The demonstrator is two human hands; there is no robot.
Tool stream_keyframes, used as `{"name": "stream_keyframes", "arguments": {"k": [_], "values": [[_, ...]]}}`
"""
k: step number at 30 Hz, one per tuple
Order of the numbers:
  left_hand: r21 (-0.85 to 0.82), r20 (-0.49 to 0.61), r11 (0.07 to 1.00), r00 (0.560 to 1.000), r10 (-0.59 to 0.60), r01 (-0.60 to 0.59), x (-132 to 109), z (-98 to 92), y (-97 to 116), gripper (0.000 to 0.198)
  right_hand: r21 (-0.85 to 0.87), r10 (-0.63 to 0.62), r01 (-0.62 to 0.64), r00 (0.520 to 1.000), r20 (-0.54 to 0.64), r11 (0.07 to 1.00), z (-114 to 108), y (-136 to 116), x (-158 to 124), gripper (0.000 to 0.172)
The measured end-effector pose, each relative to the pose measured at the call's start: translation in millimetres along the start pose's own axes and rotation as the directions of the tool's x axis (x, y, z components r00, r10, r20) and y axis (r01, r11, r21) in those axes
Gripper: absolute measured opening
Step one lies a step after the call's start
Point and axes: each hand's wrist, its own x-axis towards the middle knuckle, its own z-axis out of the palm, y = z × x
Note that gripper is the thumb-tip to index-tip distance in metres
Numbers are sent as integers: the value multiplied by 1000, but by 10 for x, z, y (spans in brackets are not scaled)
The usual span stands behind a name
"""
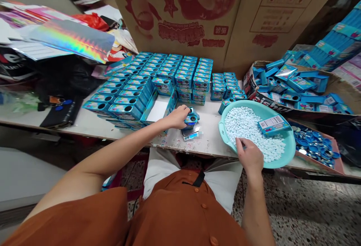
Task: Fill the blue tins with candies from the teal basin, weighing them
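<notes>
Head view, only one there is: a small blue box (192, 119) is sat on a little scale (191, 136) at the table edge, with the curled fingers of the left hand (179, 117) laid against it. Can't tell if it's properly gripped. The right hand (250, 156) is held over the near rim of the teal basin (290, 151), thumb and finger pinched by the white pellets (241, 122); whether anything's caught between them can't be made out.

Progress, at a guess: loads done, since stacked boxes (128, 97) are lined up on the left. Still plenty left, though: dark round holes are seen on many tops, blue caps (313, 146) are heaped unused, loose boxes (301, 82) are piled at right, and the blue tray (158, 108) looks only part-filled.
</notes>
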Motion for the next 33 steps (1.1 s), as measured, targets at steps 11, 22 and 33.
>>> {"name": "stream_keyframes", "arguments": {"k": [11,22,33], "values": [[96,26,995,999,-42,39,146,-77,-84,67,-9,-16,16,1000,-10,1000,11,16,2,33],[113,-177,989,978,114,-95,637,-290,419,29,-22,-23,22,999,-31,1000,24,28,-1,30],[193,-54,925,938,343,-328,1072,202,686,32,-13,-37,37,999,-37,999,51,45,-3,28]]}}
